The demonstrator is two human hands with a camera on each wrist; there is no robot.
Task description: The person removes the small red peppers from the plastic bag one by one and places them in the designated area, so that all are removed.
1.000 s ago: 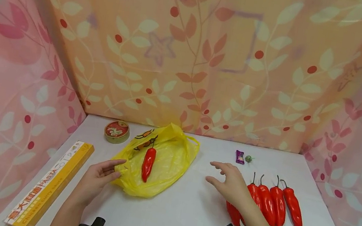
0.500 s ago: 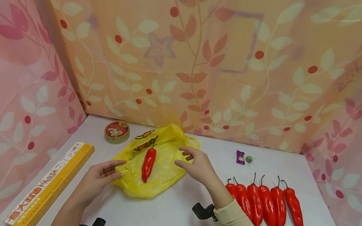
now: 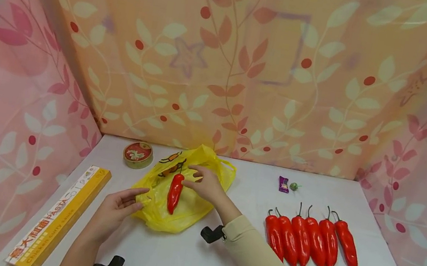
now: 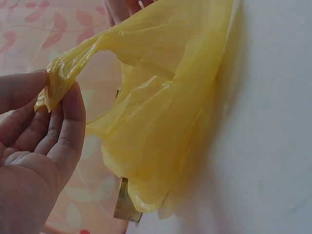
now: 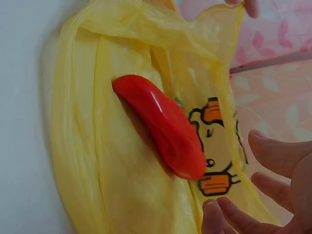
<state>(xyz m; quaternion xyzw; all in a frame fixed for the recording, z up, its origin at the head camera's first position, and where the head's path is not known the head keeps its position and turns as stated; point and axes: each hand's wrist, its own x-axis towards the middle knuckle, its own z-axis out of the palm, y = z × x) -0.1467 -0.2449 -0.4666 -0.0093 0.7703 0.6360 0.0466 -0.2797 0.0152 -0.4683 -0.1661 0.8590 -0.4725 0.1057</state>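
A yellow plastic bag [image 3: 193, 216] lies on the table with a single red chili pepper [image 3: 175, 194] on it, stem toward the back. My left hand [image 3: 115, 211] pinches the bag's left edge between thumb and fingers; in the left wrist view the gathered plastic [image 4: 61, 78] shows at the fingertips. Over the bag, just right of the pepper's stem end, is my right hand [image 3: 206, 186], fingers apart and nothing between them. In the right wrist view the pepper [image 5: 163, 126] lies beside the bag's printed cartoon figure [image 5: 214, 146], with the right fingers [image 5: 275, 190] near it.
Several red chili peppers [image 3: 319, 237] lie in a row at the right. Behind them are a purple wrapped candy [image 3: 283, 184] and a small green round thing [image 3: 294, 186]. A round tin [image 3: 137, 155] stands back left, and a long pasta box [image 3: 59, 218] lies along the left side.
My right hand has moved left from above the row of peppers to over the bag, beside the lone pepper. My left hand keeps its pinch on the bag's edge.
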